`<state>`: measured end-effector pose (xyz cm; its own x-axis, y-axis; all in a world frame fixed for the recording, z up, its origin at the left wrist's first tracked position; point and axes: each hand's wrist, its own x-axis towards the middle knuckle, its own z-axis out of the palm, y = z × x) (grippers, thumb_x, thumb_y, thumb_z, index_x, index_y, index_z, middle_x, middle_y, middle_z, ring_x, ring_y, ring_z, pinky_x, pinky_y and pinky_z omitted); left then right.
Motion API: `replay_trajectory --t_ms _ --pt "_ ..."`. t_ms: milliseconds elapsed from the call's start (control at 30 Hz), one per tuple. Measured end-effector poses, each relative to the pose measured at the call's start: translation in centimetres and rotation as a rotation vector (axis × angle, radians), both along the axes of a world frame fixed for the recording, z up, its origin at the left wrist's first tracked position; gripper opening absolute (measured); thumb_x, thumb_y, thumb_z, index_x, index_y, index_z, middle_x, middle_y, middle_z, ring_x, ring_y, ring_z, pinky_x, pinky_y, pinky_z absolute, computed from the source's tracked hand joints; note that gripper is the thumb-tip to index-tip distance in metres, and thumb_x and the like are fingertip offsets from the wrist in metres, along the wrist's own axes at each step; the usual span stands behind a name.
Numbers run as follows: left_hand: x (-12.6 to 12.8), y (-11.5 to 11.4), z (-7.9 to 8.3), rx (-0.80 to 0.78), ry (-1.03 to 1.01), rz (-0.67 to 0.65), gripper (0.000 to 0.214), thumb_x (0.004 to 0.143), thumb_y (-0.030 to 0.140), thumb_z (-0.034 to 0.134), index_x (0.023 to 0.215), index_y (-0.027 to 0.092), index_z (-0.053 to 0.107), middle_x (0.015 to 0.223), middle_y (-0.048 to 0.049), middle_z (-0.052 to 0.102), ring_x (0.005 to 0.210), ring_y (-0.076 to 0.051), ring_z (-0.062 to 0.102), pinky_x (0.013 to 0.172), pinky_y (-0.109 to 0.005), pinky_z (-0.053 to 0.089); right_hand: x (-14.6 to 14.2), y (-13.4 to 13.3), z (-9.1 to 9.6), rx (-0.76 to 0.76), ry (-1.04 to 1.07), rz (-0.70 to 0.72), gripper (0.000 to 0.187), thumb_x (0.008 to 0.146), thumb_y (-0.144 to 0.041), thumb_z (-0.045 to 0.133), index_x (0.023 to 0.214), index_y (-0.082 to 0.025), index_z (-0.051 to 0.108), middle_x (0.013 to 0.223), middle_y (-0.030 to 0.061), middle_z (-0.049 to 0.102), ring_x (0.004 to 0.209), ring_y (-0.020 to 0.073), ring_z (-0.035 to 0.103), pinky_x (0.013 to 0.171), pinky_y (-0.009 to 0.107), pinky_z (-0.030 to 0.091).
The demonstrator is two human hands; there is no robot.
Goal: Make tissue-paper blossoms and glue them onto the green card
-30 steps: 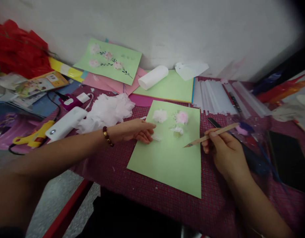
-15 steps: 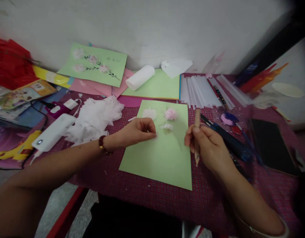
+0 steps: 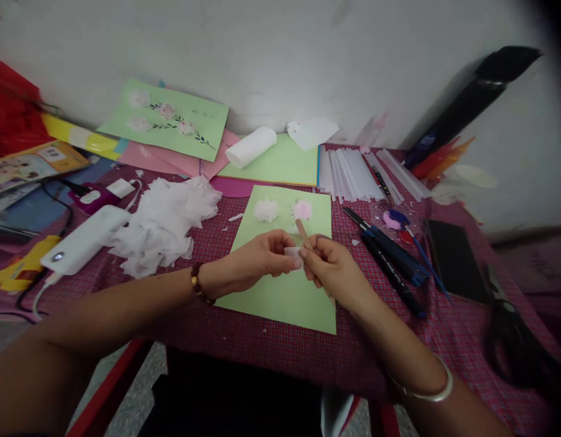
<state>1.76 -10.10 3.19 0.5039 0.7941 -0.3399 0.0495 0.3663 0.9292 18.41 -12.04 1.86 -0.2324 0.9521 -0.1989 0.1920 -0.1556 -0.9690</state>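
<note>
My left hand [image 3: 262,258] and my right hand [image 3: 331,267] meet above a light green sheet [image 3: 285,297] on the red checked cloth. Both pinch a small white scrap of tissue [image 3: 292,253] between their fingertips. A wooden stick [image 3: 303,230] is also clamped in my right hand, its end pointing up and away. Two fluffy tissue flowers, one white [image 3: 266,210] and one pink [image 3: 302,209], sit near the top of the green sheet.
A pile of white tissue [image 3: 164,221] and a white power bank [image 3: 82,240] lie to the left. Pens [image 3: 390,255], a black phone [image 3: 453,261], scissors [image 3: 508,340] and white strips [image 3: 353,173] lie to the right. Coloured sheets and a tissue roll [image 3: 251,147] rest against the wall.
My left hand lifted off the sheet with the white scrap. My right hand swung in from the right with the stick and joined it over the sheet. The view shifted right.
</note>
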Motion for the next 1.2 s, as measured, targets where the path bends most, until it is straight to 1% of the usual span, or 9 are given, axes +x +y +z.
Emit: replay_trajectory --t_ms 200,500,567,700,767,833,933,1067,1200 --pt "-1.2 0.0 -0.2 -0.061 0.117 -0.014 0.012 0.067 0.021 0.063 0.072 0.015 0.054 0.055 0.0072 0.044 0.046 -0.003 0.032 0.045 -0.021 0.019 0.3 -0.1 -0.2 0.043 0.023 -0.026 0.026 0.083 -0.033 0.054 0.063 -0.022 0.042 0.049 -0.0057 0.047 0.038 0.0067 0.037 0.037 0.021 0.028" --pt "-1.4 1.3 -0.1 0.185 0.293 -0.113 0.018 0.074 0.032 0.061 0.073 0.015 0.056 0.058 0.006 0.045 0.05 -0.005 0.035 0.047 -0.02 0.025 0.3 -0.1 -0.6 0.055 0.031 -0.043 0.027 0.083 -0.035 0.057 0.062 -0.021 0.047 0.049 -0.0048 0.048 0.039 0.0075 0.038 0.037 0.021 0.029" --pt "-1.8 2.3 -0.3 0.328 0.381 -0.1 0.015 0.075 0.029 0.06 0.069 0.015 0.056 0.058 0.0049 0.047 0.051 -0.005 0.037 0.048 -0.021 0.027 1.1 0.3 -0.9 0.096 0.062 -0.139 0.028 0.086 -0.039 0.055 0.066 -0.021 0.051 0.054 -0.0039 0.051 0.042 0.008 0.041 0.04 0.022 0.031" --pt "-3.2 4.3 -0.6 0.888 0.676 0.07 0.016 0.077 0.021 0.056 0.063 0.015 0.056 0.067 0.0 0.054 0.062 -0.009 0.046 0.057 -0.024 0.034 3.3 1.2 -1.3 0.255 0.117 -0.381 0.021 0.085 -0.038 0.061 0.074 -0.021 0.066 0.076 0.0004 0.059 0.066 0.0111 0.054 0.058 0.024 0.043" --pt "-3.5 4.9 -1.0 1.125 0.774 0.137 0.018 0.082 0.021 0.052 0.064 0.015 0.056 0.071 -0.002 0.055 0.068 -0.011 0.048 0.063 -0.026 0.036 4.2 1.5 -1.4 0.308 0.093 -0.427 0.016 0.082 -0.036 0.066 0.076 -0.022 0.07 0.083 0.002 0.06 0.076 0.0138 0.056 0.064 0.027 0.044" --pt "-3.4 5.3 -1.6 1.234 0.849 0.168 0.02 0.084 0.021 0.049 0.066 0.016 0.056 0.073 -0.0032 0.056 0.071 -0.012 0.048 0.067 -0.027 0.037 4.7 1.5 -1.3 0.33 0.07 -0.429 0.015 0.082 -0.035 0.067 0.075 -0.023 0.071 0.086 0.0032 0.062 0.075 0.0148 0.054 0.062 0.028 0.044" --pt "-2.5 5.5 -2.8 1.165 0.925 0.098 0.021 0.083 0.019 0.049 0.064 0.015 0.054 0.072 -0.0037 0.056 0.069 -0.012 0.047 0.063 -0.026 0.035 4.9 1.2 -1.0 0.321 0.085 -0.411 0.014 0.083 -0.035 0.066 0.076 -0.024 0.071 0.077 0.0022 0.061 0.061 0.0129 0.047 0.051 0.027 0.037" --pt "-1.9 4.7 -3.8 0.971 0.904 -0.089 0.022 0.08 0.019 0.051 0.058 0.015 0.052 0.065 -0.0016 0.053 0.059 -0.01 0.043 0.056 -0.026 0.029 4.9 1.0 -0.3 0.285 0.064 -0.387 0.013 0.085 -0.035 0.063 0.084 -0.026 0.072 0.062 0.0001 0.054 0.058 0.0136 0.046 0.051 0.028 0.037" --pt "-2.1 3.9 -4.0 0.922 0.833 -0.103 0.023 0.082 0.019 0.048 0.061 0.014 0.057 0.068 -0.0028 0.056 0.062 -0.01 0.046 0.058 -0.025 0.032 4.8 1.5 0.6 0.311 0.005 -0.361 0.012 0.086 -0.035 0.062 0.084 -0.026 0.07 0.065 0.0019 0.058 0.058 0.0154 0.05 0.051 0.031 0.041"
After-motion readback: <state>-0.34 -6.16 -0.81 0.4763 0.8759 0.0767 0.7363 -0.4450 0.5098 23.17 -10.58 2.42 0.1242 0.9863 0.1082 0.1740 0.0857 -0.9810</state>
